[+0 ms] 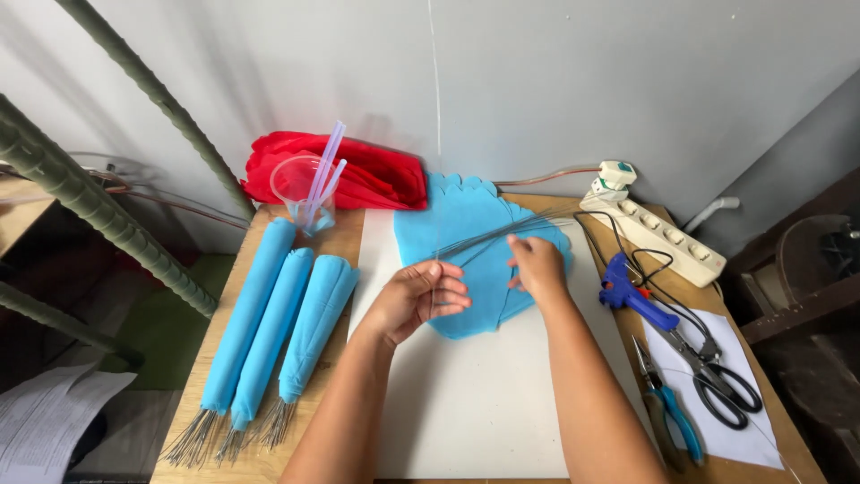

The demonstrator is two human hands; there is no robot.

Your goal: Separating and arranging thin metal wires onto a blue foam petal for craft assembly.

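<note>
Thin wires, fanned over blue paper

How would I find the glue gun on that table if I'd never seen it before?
Start at the wooden table and go to its right side, next to the long white power strip by the wall. The glue gun lies just in front of that strip, above the scissors and pliers. It is the only bright blue pistol-shaped tool, with a black cord running from it.
</note>
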